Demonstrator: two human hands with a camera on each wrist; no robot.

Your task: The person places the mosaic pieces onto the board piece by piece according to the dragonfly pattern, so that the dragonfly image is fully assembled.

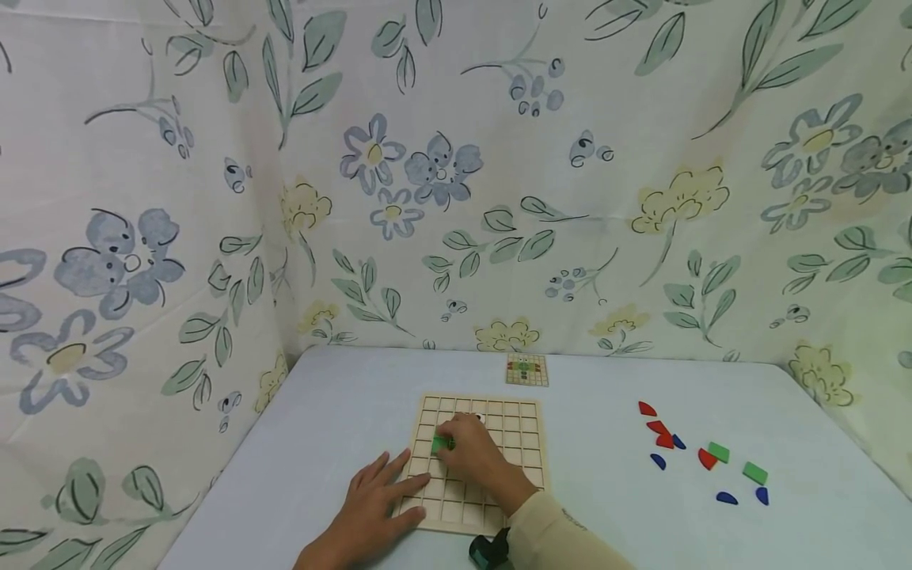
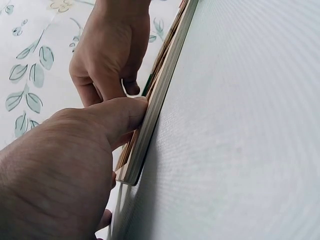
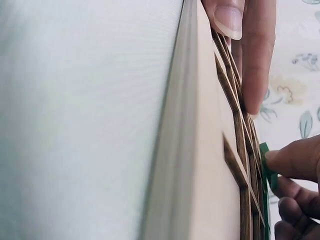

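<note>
A wooden grid board (image 1: 523, 457) lies on the white table. Over its left half, my right hand (image 1: 470, 451) pinches a green tile (image 3: 267, 157) between thumb and fingers; the tile looks tilted against the grid. Green also shows at the fingertips in the head view, on a green piece (image 1: 438, 446). My left hand (image 1: 374, 503) lies spread at the board's lower left, fingertips on its edge. In the left wrist view the left thumb (image 2: 120, 112) touches the rim. A white piece with a dark spot (image 1: 480, 418) shows just beyond the right hand, which hides part of the grid.
Loose pieces lie to the right: red ones (image 1: 647, 408), blue ones (image 1: 727, 498) and green tiles (image 1: 755, 473). A small pattern card (image 1: 527, 370) lies behind the board. A dark object (image 1: 488, 550) sits by the right sleeve. Floral cloth (image 1: 456, 198) hangs behind the table.
</note>
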